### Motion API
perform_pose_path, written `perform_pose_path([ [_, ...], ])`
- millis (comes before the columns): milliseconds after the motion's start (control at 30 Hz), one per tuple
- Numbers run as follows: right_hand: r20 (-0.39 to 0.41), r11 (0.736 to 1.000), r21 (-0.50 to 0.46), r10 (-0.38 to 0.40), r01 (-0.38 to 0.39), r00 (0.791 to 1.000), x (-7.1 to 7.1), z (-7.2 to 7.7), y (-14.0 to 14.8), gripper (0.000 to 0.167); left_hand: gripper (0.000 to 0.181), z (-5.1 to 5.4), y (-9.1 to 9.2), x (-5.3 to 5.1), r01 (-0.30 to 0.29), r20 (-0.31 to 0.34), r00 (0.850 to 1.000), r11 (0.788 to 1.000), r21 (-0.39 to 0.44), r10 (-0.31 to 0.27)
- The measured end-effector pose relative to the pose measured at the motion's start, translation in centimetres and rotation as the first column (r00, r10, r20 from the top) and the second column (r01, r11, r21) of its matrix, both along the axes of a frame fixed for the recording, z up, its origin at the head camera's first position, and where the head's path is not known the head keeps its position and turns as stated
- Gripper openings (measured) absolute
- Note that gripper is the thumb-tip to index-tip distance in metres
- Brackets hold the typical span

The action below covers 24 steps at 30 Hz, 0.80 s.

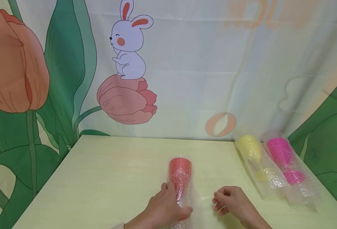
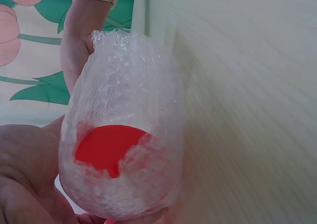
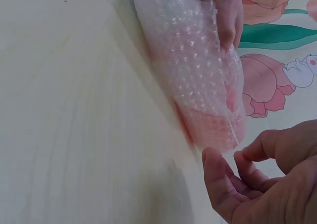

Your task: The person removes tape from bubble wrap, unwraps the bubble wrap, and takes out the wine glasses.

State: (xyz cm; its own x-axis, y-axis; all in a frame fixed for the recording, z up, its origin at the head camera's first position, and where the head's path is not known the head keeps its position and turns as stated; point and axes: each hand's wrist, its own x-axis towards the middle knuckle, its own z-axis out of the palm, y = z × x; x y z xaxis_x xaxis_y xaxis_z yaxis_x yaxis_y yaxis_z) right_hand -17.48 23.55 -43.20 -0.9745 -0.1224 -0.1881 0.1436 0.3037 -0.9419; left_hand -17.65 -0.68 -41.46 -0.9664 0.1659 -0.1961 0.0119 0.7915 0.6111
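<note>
In the head view a red flared item wrapped in bubble wrap [image 1: 180, 168] lies lengthwise near the table's front. My left hand [image 1: 165, 206] grips its lower part, thumb across the wrap. The left wrist view shows one end of the wrapped red item [image 2: 111, 144], its round red face behind crumpled bubble wrap. To the right of the bundle, my right hand [image 1: 233, 202] pinches a thin clear strip [image 1: 206, 197], apparently tape, stretched toward the wrap. Thumb and fingertips of the right hand [image 3: 267, 179] are close together beside the bundle in the right wrist view.
Two more bubble-wrapped items, one yellow [image 1: 249, 148] and one pink [image 1: 279, 151], lie side by side at the table's right edge. A printed cloth [image 1: 182, 70] with tulips and a rabbit hangs behind the pale table [image 1: 114, 168].
</note>
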Motion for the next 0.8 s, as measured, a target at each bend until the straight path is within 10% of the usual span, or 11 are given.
perform_pose_path([
  [233,-0.023,0.998,0.037,-0.051,0.052,0.998,-0.2,-0.3,-0.4,0.019,0.09,0.1,-0.2,0.1,0.012,-0.032,0.999,1.0,0.011,-0.012],
  [500,-0.197,0.991,0.012,0.13,-0.13,0.972,-0.1,-0.9,-0.8,0.011,0.084,0.2,-0.2,0.3,0.017,-0.051,0.999,1.0,0.017,-0.016],
  [567,-0.363,0.983,0.067,0.185,-0.173,0.913,-0.1,-1.2,-1.0,0.027,0.084,0.3,-0.2,0.3,0.018,-0.045,0.999,1.0,0.022,-0.017],
  [733,-0.685,0.941,0.288,0.332,-0.178,0.648,-0.4,-1.7,-1.8,0.07,0.086,0.2,-0.2,0.2,0.023,-0.034,0.999,1.0,0.016,-0.022],
  [800,-0.724,0.921,0.357,0.377,-0.154,0.577,-0.5,-1.7,-2.0,0.072,0.085,0.2,-0.2,0.1,0.026,-0.035,0.999,1.0,0.01,-0.026],
])
